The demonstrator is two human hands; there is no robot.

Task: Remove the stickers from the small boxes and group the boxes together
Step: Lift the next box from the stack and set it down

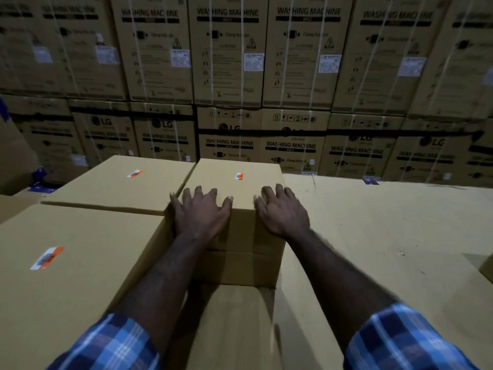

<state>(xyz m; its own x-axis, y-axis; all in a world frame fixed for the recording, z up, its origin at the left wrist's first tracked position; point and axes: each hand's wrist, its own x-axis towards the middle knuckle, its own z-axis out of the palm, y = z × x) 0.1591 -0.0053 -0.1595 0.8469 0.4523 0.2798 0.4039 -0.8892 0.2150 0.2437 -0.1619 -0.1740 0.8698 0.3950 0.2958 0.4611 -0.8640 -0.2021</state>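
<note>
Boxes are what you're working on, and the middle box [234, 204] sits right in front of you on the cardboard surface [373, 236], its left side touching the far-left box [117, 182] and close against the near-left box [66, 263]. Your left hand [200, 212] and right hand [282, 212] both lie spread over its near top edge, fingers straight and flat on the top, palms against the front face; neither grips anything.

By the look of it, you are in the grouping step, pressing this box into line with its neighbours. Peeling is not yet done: the middle box's orange-and-white sticker [239, 176] is on its top just beyond your fingertips, the far-left box carries a second sticker [134, 173], and the near-left box a third sticker [46, 258].

Next, I'd judge, you need one hand holding the box steady while the other reaches forward and works a fingernail under a corner of the nearest sticker. Peel slowly and low to the surface; plain cardboard skin will probably tear if you pull fast.

Behind everything stands a wall of stacked washing machine cartons [229, 62].
</note>
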